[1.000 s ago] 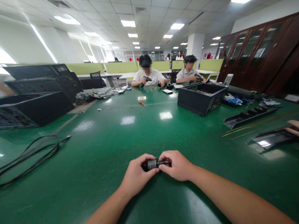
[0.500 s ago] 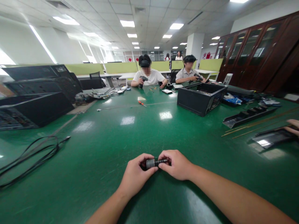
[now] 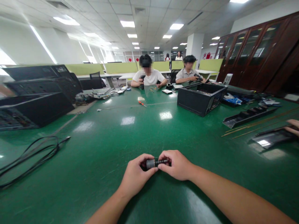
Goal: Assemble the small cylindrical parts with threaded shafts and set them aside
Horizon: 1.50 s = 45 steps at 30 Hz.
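A grey metal cylinder lies sideways between my hands, low over the green tabletop. My left hand is closed round its left end, thumb and fingers gripping it. From its right end a thin, dark, ridged shaft sticks out. My right hand pinches that shaft between thumb and fingers, and the shaft's tip passes partly behind them. The exact kind of this part is too small to make out. Both hands nearly touch at the fingertips.
Black cables lie at left, below dark computer cases. An orange screwdriver and a black case are farther off. Thin rods and another person's hand are at right. Two co-workers sit opposite, one holding a power drill.
My hands and the metal part stay almost still. Across the table, the co-worker's drill has turned from pointing sideways to pointing toward me.
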Each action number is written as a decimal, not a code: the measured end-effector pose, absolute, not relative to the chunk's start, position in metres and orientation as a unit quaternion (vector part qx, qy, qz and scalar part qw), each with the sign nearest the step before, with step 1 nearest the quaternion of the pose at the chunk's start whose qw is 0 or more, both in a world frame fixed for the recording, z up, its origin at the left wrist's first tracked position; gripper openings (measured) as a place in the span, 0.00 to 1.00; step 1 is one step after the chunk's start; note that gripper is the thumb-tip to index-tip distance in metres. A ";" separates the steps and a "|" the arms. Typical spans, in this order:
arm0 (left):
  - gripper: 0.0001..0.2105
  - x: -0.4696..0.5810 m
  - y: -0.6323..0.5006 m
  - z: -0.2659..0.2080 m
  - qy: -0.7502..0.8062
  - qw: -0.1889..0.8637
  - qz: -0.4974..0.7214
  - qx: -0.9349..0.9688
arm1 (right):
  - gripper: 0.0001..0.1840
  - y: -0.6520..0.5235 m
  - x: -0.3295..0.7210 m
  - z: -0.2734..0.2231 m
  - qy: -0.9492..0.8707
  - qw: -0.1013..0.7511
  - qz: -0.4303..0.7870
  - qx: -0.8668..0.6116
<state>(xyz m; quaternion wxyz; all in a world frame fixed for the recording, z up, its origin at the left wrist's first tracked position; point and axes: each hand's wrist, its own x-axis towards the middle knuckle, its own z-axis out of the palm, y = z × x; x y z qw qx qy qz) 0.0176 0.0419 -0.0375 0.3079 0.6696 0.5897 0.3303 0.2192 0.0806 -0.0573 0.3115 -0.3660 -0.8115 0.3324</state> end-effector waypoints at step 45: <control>0.12 0.018 0.042 -0.037 0.588 0.295 0.343 0.670 | 0.04 0.080 0.223 -0.057 -0.802 0.314 0.329 -0.387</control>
